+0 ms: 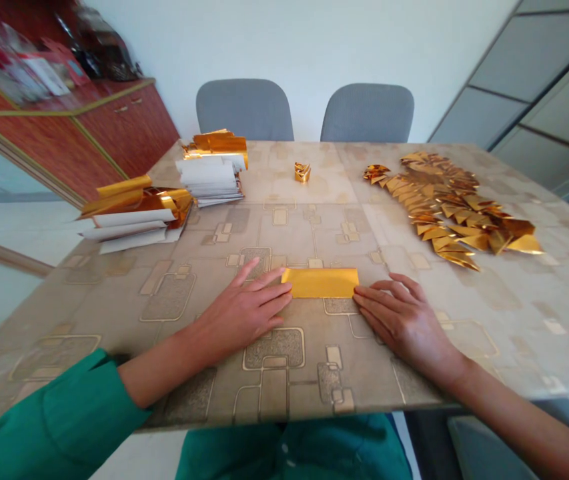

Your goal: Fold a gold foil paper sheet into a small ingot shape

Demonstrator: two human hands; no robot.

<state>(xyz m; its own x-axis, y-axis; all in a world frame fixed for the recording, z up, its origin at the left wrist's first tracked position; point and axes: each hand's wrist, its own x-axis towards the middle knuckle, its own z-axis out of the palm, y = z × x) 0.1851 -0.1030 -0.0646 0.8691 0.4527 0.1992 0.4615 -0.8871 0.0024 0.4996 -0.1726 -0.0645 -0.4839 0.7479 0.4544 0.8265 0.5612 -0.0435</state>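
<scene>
A rectangular strip of gold foil paper (320,283) lies flat on the patterned table top (309,233), right in front of me. My left hand (239,310) rests palm-down with its fingertips on the strip's left end. My right hand (399,320) lies the same way, its fingertips at the right end. Neither hand grips it. Far right sits a spread of folded gold triangles (447,207). A small folded gold piece (303,172) stands at the far middle. Two stacks of white-backed gold paper (211,175) (134,215) lie at the far left.
Two grey chairs (244,110) (367,113) stand beyond the table's far edge. A reddish-brown cabinet (124,127) with packets on top stands to the left. A grey panelled wall or door (529,87) is at the right.
</scene>
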